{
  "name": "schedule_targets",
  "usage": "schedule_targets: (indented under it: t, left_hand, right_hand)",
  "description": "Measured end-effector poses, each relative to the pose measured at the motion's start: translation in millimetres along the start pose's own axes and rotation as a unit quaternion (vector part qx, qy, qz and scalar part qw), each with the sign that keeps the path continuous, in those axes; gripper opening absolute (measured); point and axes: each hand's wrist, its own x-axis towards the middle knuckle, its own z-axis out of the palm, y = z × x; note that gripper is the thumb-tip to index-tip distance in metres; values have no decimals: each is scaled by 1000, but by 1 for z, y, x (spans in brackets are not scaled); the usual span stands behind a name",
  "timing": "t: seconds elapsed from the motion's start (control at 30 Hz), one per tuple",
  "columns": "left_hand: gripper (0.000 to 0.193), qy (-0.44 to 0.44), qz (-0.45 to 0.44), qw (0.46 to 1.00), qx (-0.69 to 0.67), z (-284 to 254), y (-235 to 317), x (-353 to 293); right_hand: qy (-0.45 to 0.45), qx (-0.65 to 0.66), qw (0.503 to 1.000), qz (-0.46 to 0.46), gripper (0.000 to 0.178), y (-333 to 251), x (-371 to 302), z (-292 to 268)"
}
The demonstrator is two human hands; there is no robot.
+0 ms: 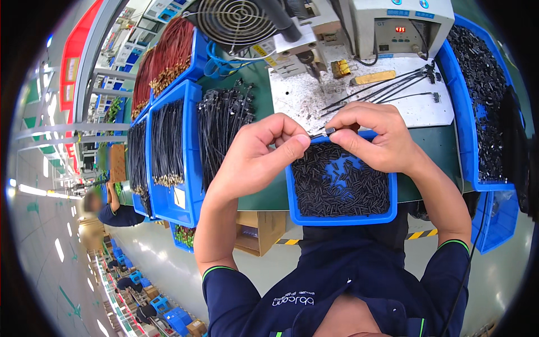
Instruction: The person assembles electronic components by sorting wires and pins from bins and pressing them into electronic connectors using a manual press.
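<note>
Over a blue bin (291, 194) of short black tube pieces (337, 199), my two hands meet. Thumb and forefinger of my left hand (261, 149) are pinched on a thin dark cable end (317, 136). My right hand (373, 137) pinches a small dark connector with a shiny end (330, 131) right beside it. The fingertips partly cover both pieces, so I cannot tell whether they are joined. Beyond my hands, several black cables with connector ends (387, 87) lie on a stained white board (295, 104).
Behind the board stand a machine with a pointed tip (309, 59), a fan (238, 19) and a control box (398, 33). Blue bins of black cables (168, 140) and red cables (171, 53) are left; a bin of black parts (480, 101) is right. Another person (120, 216) works far left.
</note>
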Motion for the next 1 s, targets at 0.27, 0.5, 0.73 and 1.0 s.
schedule_targets:
  t: [0.27,0.5,0.73,1.0]
  left_hand:
    - [12,340,9,937,82,-72,20,-87]
    - [29,486,-105,816,296,-244,-103,-94]
    - [30,508,-100,842,152,-294,-186,-52]
    - [26,480,-17,798,363,-245,-131,-20]
  right_hand:
    - [-180,-163,970,-17,19,3,-12,-10]
    - [-290,-269,917,60,42,-19,-14,-1]
    - [-286,-260,922,25,19,-11,-20,12]
    - [-276,-284,918,11,8,-7,-19,19]
